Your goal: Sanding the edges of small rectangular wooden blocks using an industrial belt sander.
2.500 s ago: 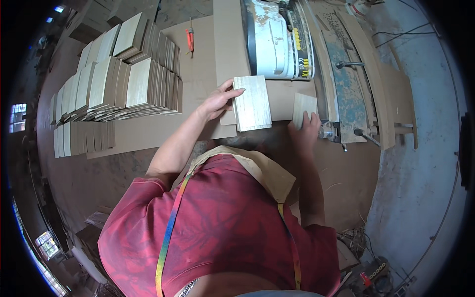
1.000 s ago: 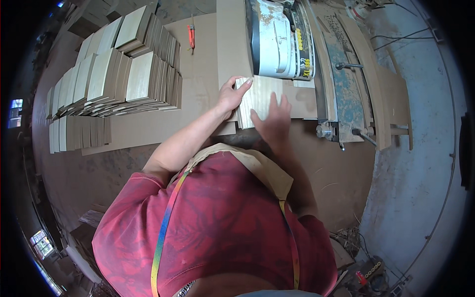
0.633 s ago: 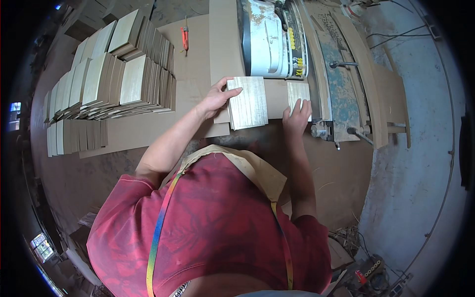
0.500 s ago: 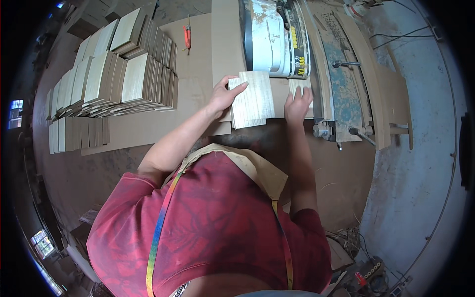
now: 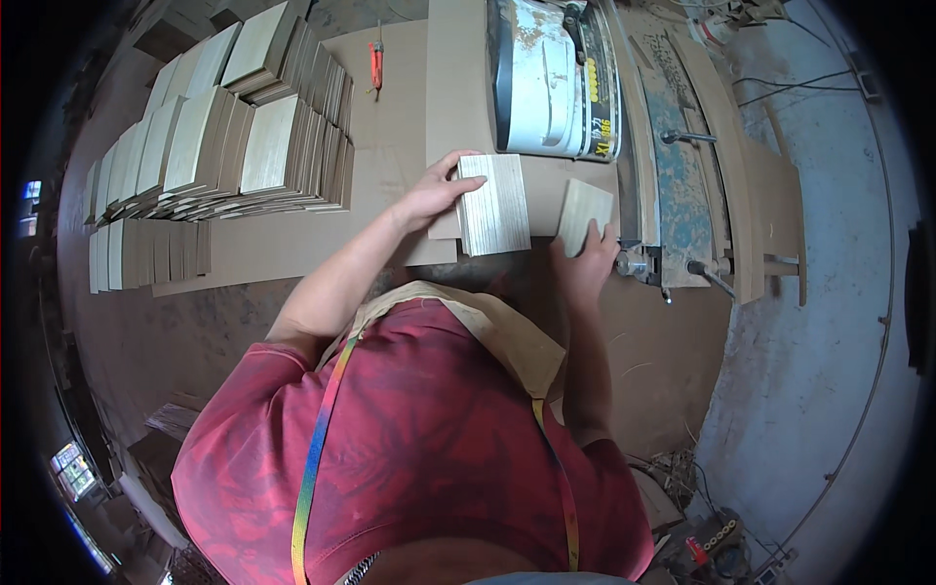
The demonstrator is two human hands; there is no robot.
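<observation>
My left hand (image 5: 429,198) grips a stack of pale wooden boards (image 5: 499,210) by its left side, thumb across the near face. The layered edges suggest several thin boards together. To the right, my right hand (image 5: 587,267) holds a single pale wooden board (image 5: 588,205) by its lower end, tilted, with a gap between it and the stack. Both hands are just in front of a white and black machine (image 5: 548,93) on the bench. The fingers behind the boards are hidden.
Tall stacks of similar boards (image 5: 200,141) stand at the left on brown sheeting (image 5: 390,146). A red-handled tool (image 5: 376,68) lies between them and the machine. A worn blue-green metal bed (image 5: 682,195) with levers runs along the right, near a pale wall (image 5: 799,370).
My right hand has drawn the single board back toward me, away from the machine, and tilted it. The boards in my left hand, offset before, are now lined up evenly.
</observation>
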